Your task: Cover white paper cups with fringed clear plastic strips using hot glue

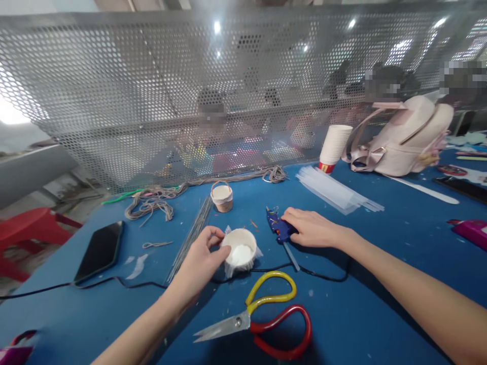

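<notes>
My left hand (205, 252) is closed on the left side of a short white paper cup (249, 247), with thumb at its rim. The cup stands open side up, and translucent strips stick out around its lower edge. My right hand (310, 227) has its fingers round a blue hot glue gun (280, 228) lying on the table, nozzle pointing away; a clear glue stick (291, 257) juts from its back. Nearer to me lie scissors (243, 322) with one yellow and one red handle. Behind the cup stands a small handled basket (222, 197).
Grey wires (193, 230), a phone (99, 251) and bundled cord (150, 203) lie to the left. A black cable (122, 285) crosses the table. At the back right are white strips (331, 188), stacked paper cups (337, 144) and a pale backpack (405, 137), before a perforated metal screen (171, 91).
</notes>
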Tool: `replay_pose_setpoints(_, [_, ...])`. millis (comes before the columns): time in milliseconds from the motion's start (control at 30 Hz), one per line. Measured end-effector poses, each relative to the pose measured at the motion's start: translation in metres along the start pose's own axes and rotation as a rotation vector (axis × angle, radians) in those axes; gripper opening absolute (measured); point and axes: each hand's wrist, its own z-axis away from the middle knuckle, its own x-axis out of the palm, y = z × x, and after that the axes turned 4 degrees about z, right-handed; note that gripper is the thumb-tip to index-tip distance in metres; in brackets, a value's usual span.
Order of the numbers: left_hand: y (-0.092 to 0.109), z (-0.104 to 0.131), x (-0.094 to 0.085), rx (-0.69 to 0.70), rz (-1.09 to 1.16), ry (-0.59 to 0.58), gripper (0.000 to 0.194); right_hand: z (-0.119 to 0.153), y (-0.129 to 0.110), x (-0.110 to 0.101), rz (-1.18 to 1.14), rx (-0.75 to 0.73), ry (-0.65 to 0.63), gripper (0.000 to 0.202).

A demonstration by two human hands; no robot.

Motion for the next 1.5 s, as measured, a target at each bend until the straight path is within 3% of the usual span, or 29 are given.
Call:
replay_pose_setpoints(67, [0.000,0.000,0.000,0.012,-0.025,-0.018,0.018,0.001,0.000,-0.001,0.001,-0.014,0.025,0.027])
replay_pose_setpoints(167, [0.004,0.003,0.001,0.024,-0.055,-0.049,0.017,0.002,-0.010,-0.010,-0.106,0.009,0.201,0.027])
replay_pose_setpoints(233, [0.008,0.007,0.003,0.017,-0.046,-0.071,0.017,-0.002,-0.024,-0.018,-0.317,-0.012,0.333,0.025])
replay_pose_setpoints(300, [0.010,0.010,0.004,0.005,-0.010,-0.112,0.018,-0.007,-0.041,-0.025,-0.590,-0.050,0.374,0.021])
replay_pose_setpoints(433, [0.013,0.017,0.007,-0.004,0.083,-0.174,0.018,-0.018,-0.067,-0.031,-1.004,-0.031,0.242,0.018])
replay_pose_setpoints(533, [0.014,0.020,0.007,-0.013,0.108,-0.196,0.018,-0.021,-0.070,-0.030,-1.213,-0.013,0.087,0.015])
replay_pose_setpoints(633, [0.016,0.020,0.006,-0.030,0.108,-0.245,0.020,-0.020,-0.068,-0.030,-1.333,0.010,0.010,0.012])
replay_pose_setpoints(800, [0.016,0.018,0.005,-0.069,0.092,-0.299,0.018,-0.019,-0.067,-0.032,-1.424,0.019,-0.092,0.007])
replay_pose_setpoints(1067, [0.013,0.018,0.006,-0.108,0.106,-0.356,0.020,-0.016,-0.066,-0.028,-1.398,-0.013,-0.050,0.006])
replay_pose_setpoints(1500, [0.015,0.021,0.007,-0.127,0.094,-0.364,0.020,-0.016,-0.066,-0.027,-1.384,0.033,-0.107,0.004])
